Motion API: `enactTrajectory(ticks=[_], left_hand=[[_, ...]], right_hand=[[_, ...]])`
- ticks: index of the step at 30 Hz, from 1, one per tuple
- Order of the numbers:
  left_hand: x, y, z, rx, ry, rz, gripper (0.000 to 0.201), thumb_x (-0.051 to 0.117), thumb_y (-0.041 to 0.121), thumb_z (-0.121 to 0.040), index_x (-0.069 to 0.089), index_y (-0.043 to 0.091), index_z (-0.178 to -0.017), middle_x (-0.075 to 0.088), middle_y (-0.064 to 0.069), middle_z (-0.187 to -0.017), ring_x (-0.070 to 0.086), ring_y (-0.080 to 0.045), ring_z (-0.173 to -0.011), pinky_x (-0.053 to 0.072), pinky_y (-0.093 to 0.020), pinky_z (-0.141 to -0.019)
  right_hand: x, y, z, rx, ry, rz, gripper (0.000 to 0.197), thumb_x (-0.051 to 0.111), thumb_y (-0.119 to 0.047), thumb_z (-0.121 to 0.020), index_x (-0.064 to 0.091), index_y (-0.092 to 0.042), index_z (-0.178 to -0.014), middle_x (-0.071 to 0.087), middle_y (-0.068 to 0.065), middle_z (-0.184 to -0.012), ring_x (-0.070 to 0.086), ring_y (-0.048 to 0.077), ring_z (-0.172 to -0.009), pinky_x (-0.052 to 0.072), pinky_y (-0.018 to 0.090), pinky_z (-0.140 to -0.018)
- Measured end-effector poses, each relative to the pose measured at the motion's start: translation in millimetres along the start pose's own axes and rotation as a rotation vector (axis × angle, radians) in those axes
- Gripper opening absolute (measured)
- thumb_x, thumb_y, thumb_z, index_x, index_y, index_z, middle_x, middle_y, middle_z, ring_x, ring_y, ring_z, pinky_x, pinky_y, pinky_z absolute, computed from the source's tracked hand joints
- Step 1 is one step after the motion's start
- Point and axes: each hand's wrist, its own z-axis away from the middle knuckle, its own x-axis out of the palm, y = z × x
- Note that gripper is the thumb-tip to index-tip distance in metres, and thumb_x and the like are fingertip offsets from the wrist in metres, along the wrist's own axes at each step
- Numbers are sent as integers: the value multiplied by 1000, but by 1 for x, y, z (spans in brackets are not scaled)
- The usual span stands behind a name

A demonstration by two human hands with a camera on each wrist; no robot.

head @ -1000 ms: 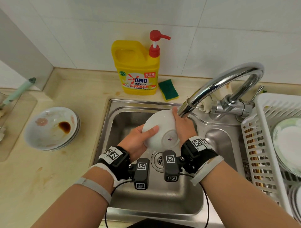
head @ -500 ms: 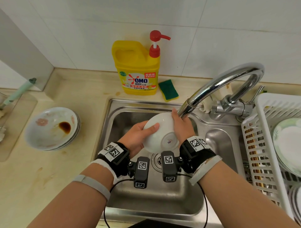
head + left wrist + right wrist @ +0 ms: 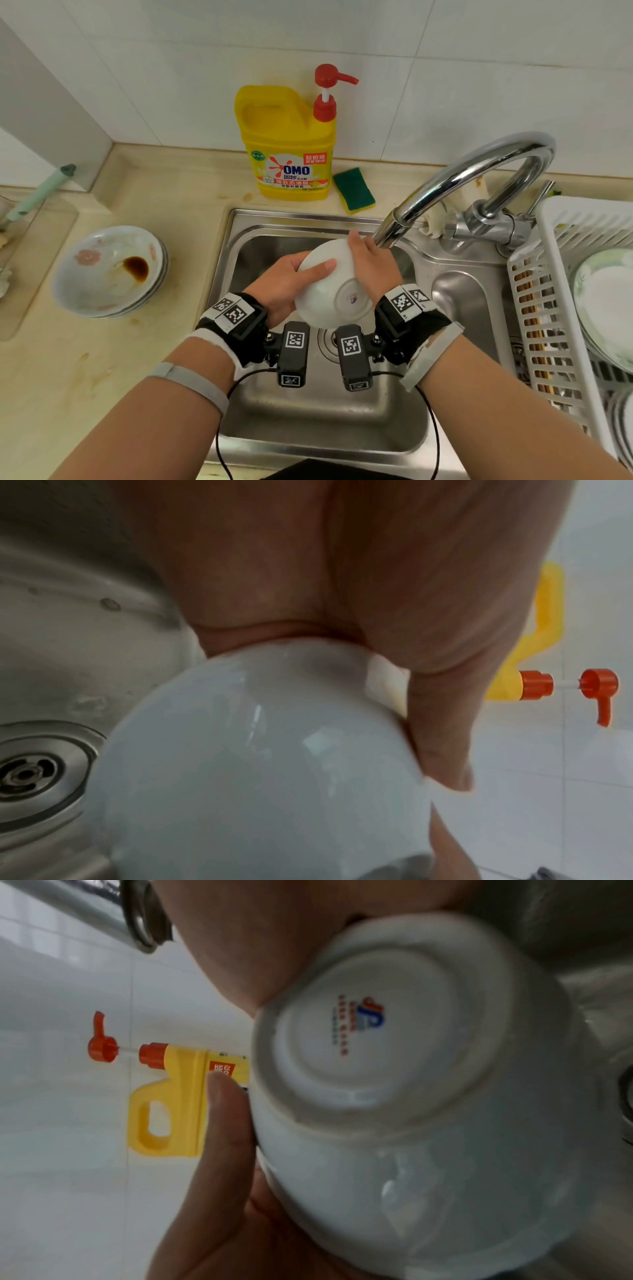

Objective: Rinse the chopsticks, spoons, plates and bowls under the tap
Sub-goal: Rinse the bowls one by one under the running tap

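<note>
Over the sink (image 3: 308,442) I hold a white bowl (image 3: 322,291) in both hands, tilted with its marked foot toward me, just below the tap spout (image 3: 387,233). My left hand (image 3: 281,284) grips its left side, thumb laid across the outer wall. My right hand (image 3: 371,263) holds the right side, fingers reaching over the far rim. The left wrist view shows the wet bowl wall (image 3: 257,764) under my left hand (image 3: 308,574). In the right wrist view the bowl's foot (image 3: 377,1047) sits below my right hand (image 3: 257,934). I cannot make out a water stream.
A stack of dirty bowls (image 3: 102,274) with brown sauce sits on the counter at the left. A white drying rack (image 3: 548,308) at the right holds plates (image 3: 606,301) and chopsticks (image 3: 527,308). A yellow detergent bottle (image 3: 287,144) and a green sponge (image 3: 352,190) stand behind the sink.
The bowl has turned and come slightly lower and nearer, so its foot faces me more. Both hands kept their hold and shifted with it.
</note>
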Motion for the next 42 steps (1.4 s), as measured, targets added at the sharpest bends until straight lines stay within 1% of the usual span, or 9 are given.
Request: enactTrajectory(ticks=[6,10,15,18,25,29,33,36,42], left_hand=[[-2,-6,2,31,-29,162,38,67,25,-94,65,10,-129,71,-15,-122,70,-29,-107,60,-39,-84],[-2,-18,1,15,-28,234,48,66,23,-90,60,8,-136,66,-18,-131,66,-32,-116,58,-42,-89],[-4,-13,1,-33,-42,174,48,72,21,-87,63,13,-134,69,-15,-126,69,-30,-111,60,-45,-85],[-1,-9,0,-20,-20,84,47,72,30,-89,64,16,-133,71,-12,-125,69,-29,-112,59,-46,-89],[-1,-13,-1,49,4,208,46,69,28,-93,61,14,-137,68,-14,-129,68,-28,-113,59,-40,-86],[-4,-20,-2,63,3,284,49,66,26,-93,58,13,-140,66,-15,-133,66,-29,-117,57,-42,-89],[-8,-20,-3,30,73,231,39,66,27,-94,61,16,-131,66,-8,-131,61,-30,-122,56,-46,-90],[-5,-18,-4,24,118,205,32,64,26,-98,58,25,-130,60,-3,-134,60,-25,-121,57,-54,-92],[8,-10,-14,-74,121,143,35,54,36,-104,53,49,-136,56,2,-139,54,-25,-128,54,-61,-94]], right_hand=[[0,3,-3,43,-13,-106,68,57,-73,-84,56,-21,-128,67,5,-113,66,24,-101,52,44,-96],[6,30,-28,161,-76,-160,123,57,-105,-34,57,-25,-128,72,7,-111,72,30,-99,56,52,-95],[-4,16,-4,44,-5,-101,53,58,-70,-84,64,-17,-90,70,17,-104,68,31,-96,54,44,-94],[-11,13,-4,-30,34,-108,30,54,-42,-102,60,-23,-79,68,6,-89,61,18,-80,47,30,-72],[-6,15,-6,22,-54,-220,44,51,-44,-99,63,-9,-122,69,16,-118,64,36,-108,49,55,-104],[-2,23,-12,98,-31,-285,40,56,-58,-86,68,-20,-88,75,15,-99,69,36,-98,54,54,-97],[-11,23,-12,-8,120,-224,51,52,-44,-91,58,7,-86,58,19,-77,48,23,-77,40,35,-76],[-17,22,-11,-69,159,-215,42,48,-27,-101,39,-13,-62,36,1,-62,32,18,-67,28,33,-65],[-26,33,-18,-179,118,-261,38,57,-51,-83,66,-14,-80,64,7,-80,58,29,-81,49,44,-84]])
